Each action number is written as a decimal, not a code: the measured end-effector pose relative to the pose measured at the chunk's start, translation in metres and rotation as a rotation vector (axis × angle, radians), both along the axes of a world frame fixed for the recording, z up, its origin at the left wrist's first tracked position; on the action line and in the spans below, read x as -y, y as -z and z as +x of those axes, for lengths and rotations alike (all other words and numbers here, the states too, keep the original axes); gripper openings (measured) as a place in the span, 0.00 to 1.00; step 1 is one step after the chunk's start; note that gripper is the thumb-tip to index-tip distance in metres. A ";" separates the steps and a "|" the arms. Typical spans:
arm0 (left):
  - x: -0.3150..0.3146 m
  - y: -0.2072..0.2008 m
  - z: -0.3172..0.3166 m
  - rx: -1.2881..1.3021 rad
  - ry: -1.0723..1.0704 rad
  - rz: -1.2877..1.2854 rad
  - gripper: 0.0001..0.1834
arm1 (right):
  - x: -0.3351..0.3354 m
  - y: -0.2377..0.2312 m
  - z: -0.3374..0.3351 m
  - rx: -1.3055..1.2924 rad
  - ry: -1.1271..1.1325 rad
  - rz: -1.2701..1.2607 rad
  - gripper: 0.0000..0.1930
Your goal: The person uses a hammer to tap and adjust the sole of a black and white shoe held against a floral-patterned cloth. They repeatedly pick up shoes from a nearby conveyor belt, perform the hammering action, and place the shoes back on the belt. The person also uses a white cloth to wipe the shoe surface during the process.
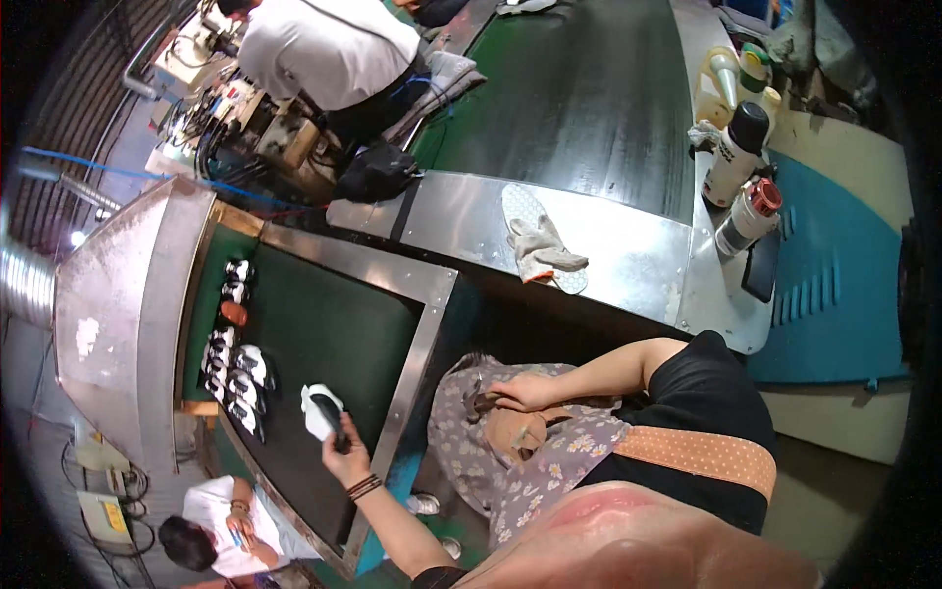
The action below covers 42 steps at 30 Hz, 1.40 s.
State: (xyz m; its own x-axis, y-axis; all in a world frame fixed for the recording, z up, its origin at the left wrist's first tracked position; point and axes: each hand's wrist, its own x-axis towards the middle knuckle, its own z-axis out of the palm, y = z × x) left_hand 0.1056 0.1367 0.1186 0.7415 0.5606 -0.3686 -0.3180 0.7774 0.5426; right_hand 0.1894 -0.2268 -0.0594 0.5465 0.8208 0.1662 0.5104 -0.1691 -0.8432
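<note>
At the lower left, my left hand (pixel 345 459), with dark bands at its wrist, is closed on a white-and-black shoe (pixel 320 412) over the dark belt (pixel 334 324). Its black part lies against my fingers. My right hand (pixel 530 391) rests over my lap on the flowered apron (pixel 579 461), fingers curled at a small dark piece I cannot make out. Just below that hand a tan object (pixel 515 434) sits on the apron; its kind is unclear. Several white-and-black shoes (pixel 245 378) stand along the belt's far left side, with a reddish-brown item (pixel 234 313) among them.
A metal frame (pixel 417 344) edges the belt. Beyond it, a metal ledge (pixel 628 255) carries a grey glove (pixel 549 250) and a patterned insole (pixel 525 208). Two bottles (pixel 736 152) and a phone (pixel 760 265) stand right. Two people (pixel 324 54) work nearby, one lower left.
</note>
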 end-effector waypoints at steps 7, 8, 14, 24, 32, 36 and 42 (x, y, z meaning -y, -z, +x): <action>0.079 0.026 -0.078 0.128 0.096 0.668 0.36 | -0.015 0.022 -0.004 0.043 0.020 0.065 0.16; 0.089 0.027 -0.078 0.204 0.117 0.624 0.37 | -0.014 0.022 -0.004 0.062 0.014 0.060 0.16; 0.104 0.050 -0.068 -0.034 0.008 0.553 0.29 | -0.008 -0.011 -0.002 0.028 0.053 -0.004 0.16; 0.130 0.039 -0.080 -0.055 0.283 0.676 0.38 | 0.001 -0.023 -0.008 -0.168 0.004 -0.092 0.18; 0.148 0.054 -0.107 -0.526 0.261 1.367 0.62 | 0.044 -0.039 -0.026 -0.138 -0.034 -0.019 0.21; 0.162 0.072 -0.109 -1.036 0.539 1.358 0.60 | 0.050 -0.053 -0.026 -0.194 -0.068 -0.022 0.13; 0.149 0.084 -0.091 -1.062 0.582 1.418 0.56 | 0.013 -0.102 -0.009 0.178 -0.205 0.277 0.16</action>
